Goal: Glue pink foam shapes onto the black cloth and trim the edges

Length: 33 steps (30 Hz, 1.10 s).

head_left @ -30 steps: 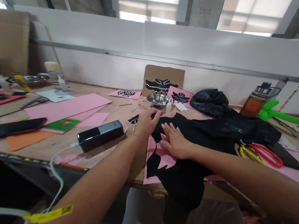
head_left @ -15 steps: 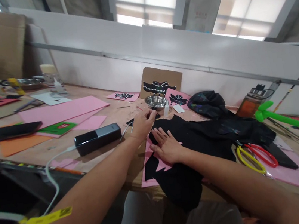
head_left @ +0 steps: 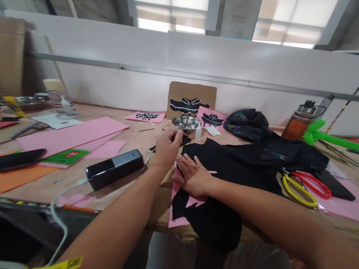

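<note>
The left hand (head_left: 167, 148) has its fingertips drawn together near the steel bowl (head_left: 186, 123), as if pinching something too small to make out. The right hand (head_left: 194, 178) lies flat, fingers spread, pressing the black cut-out (head_left: 214, 179) onto its pink sheet (head_left: 174, 208) at the table's (head_left: 71, 181) near edge. Judging by the beaded black shapes (head_left: 188, 105) propped against cardboard behind the bowl, this cut-out looks undecorated, so most beading seems left. The cut-out sits under the right palm, just beside the left fingers. Scissors (head_left: 301, 185) and a black power bank (head_left: 115, 168) lie nearby.
</note>
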Each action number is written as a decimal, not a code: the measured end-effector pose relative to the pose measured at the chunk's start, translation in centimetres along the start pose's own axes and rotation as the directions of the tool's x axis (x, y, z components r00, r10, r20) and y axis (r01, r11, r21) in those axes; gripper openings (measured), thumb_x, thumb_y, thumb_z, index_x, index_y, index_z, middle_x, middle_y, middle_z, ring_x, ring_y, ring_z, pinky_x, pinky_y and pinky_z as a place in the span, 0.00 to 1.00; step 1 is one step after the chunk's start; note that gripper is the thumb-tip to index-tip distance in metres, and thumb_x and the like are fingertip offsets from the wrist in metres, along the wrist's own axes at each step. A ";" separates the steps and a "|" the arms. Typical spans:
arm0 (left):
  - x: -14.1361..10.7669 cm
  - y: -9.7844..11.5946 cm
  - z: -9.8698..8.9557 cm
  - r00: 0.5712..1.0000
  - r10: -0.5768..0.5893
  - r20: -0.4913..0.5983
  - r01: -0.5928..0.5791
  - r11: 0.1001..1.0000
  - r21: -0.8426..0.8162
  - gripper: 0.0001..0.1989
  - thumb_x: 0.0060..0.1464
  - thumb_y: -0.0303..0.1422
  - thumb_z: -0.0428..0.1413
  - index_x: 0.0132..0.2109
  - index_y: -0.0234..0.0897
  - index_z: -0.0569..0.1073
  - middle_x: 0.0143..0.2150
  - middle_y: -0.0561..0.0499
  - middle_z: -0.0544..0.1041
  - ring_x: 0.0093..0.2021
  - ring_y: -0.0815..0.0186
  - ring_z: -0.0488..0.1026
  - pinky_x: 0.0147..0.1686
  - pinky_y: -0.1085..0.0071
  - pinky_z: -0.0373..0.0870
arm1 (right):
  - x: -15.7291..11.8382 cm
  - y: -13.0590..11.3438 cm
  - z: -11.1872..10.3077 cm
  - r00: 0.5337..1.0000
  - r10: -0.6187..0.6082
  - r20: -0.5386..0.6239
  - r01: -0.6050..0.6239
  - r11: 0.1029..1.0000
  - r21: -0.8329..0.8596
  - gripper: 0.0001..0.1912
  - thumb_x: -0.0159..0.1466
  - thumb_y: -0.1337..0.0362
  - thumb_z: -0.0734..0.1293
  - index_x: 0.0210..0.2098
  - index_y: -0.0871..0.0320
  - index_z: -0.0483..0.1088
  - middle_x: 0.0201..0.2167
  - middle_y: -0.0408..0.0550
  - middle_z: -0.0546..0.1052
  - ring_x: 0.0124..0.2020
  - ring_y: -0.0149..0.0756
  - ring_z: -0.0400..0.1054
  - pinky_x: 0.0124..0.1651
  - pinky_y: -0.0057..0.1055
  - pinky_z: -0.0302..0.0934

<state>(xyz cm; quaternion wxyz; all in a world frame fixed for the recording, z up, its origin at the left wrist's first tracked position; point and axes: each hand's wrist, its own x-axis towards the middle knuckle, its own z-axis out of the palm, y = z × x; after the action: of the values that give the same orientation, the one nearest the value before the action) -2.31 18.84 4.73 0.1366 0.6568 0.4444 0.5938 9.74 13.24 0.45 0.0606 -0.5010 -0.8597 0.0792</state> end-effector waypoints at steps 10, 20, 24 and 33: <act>0.3 -0.1 -0.3 0.999 -0.003 -0.042 0.004 1.000 0.019 0.14 0.59 0.38 0.50 0.29 0.39 0.73 0.20 0.54 0.70 0.25 0.67 0.68 0.28 0.71 0.62 | 1.1 -0.8 -0.8 0.999 0.038 -0.014 -0.037 0.997 0.062 0.39 0.70 0.44 0.45 0.72 0.64 0.41 0.73 0.56 0.44 0.74 0.47 0.30 0.71 0.53 0.30; 0.3 -0.1 -0.2 0.998 0.036 -0.054 -0.034 0.999 0.042 0.13 0.59 0.37 0.51 0.28 0.39 0.73 0.21 0.55 0.70 0.27 0.67 0.67 0.29 0.70 0.62 | 0.3 -1.6 -1.6 0.998 0.055 0.025 -0.057 0.997 0.052 0.40 0.71 0.46 0.44 0.72 0.67 0.36 0.73 0.54 0.38 0.73 0.46 0.25 0.71 0.54 0.28; 0.6 -0.2 -0.5 0.994 0.028 -0.104 -0.023 0.999 0.046 0.13 0.60 0.36 0.51 0.27 0.39 0.71 0.22 0.55 0.70 0.27 0.67 0.67 0.31 0.70 0.63 | -1.6 -2.7 -1.4 0.999 -0.025 0.021 0.025 0.999 0.041 0.41 0.70 0.44 0.46 0.72 0.66 0.36 0.73 0.53 0.36 0.73 0.46 0.24 0.71 0.54 0.24; 0.4 -0.1 -0.5 0.995 0.026 -0.096 -0.020 0.998 0.061 0.13 0.59 0.35 0.51 0.29 0.39 0.74 0.22 0.55 0.70 0.27 0.68 0.68 0.31 0.71 0.63 | -2.5 -3.1 -0.4 0.998 -0.059 0.025 0.057 0.997 0.055 0.41 0.70 0.43 0.46 0.72 0.66 0.37 0.73 0.53 0.40 0.74 0.43 0.27 0.71 0.53 0.26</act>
<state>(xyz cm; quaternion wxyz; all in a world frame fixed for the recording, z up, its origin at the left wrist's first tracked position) -2.80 18.99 5.03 0.0882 0.6361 0.4605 0.6128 8.39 9.64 1.38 0.0651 -0.4730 -0.8721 0.1075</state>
